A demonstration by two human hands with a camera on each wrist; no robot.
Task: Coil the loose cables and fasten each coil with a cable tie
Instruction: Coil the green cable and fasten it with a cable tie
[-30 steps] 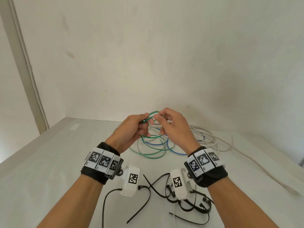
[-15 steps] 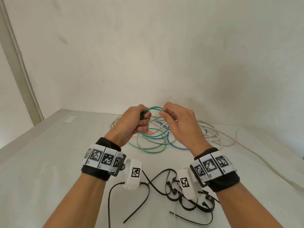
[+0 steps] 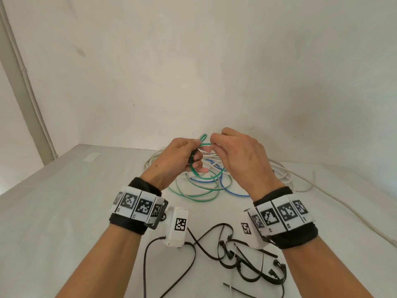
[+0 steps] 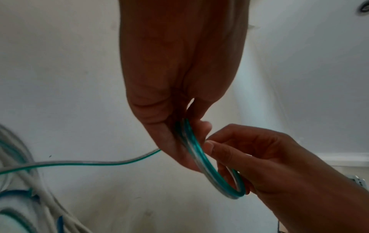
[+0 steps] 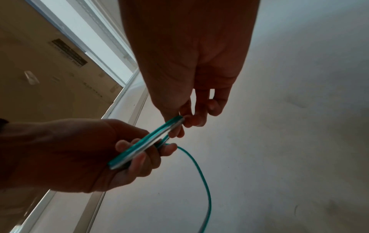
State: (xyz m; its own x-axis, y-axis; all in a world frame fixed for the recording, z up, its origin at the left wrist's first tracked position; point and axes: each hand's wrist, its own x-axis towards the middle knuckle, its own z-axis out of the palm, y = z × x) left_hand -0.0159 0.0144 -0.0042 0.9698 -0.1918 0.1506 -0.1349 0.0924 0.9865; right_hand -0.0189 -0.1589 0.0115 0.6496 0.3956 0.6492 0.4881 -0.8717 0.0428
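2 hands pinch the green cable: left hand holds your coil, right hand feeds; wrap another loop next.

A white table meets a plain wall, with a grey conduit at left.

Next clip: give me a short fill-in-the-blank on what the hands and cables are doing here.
1. Both the left hand and the right hand hold the ____ cable.
2. The black cable ties lie on the ____, nearer the person than the cables.
3. Beside the blue cable lies a ____ cable.

Missing words: green; table; white
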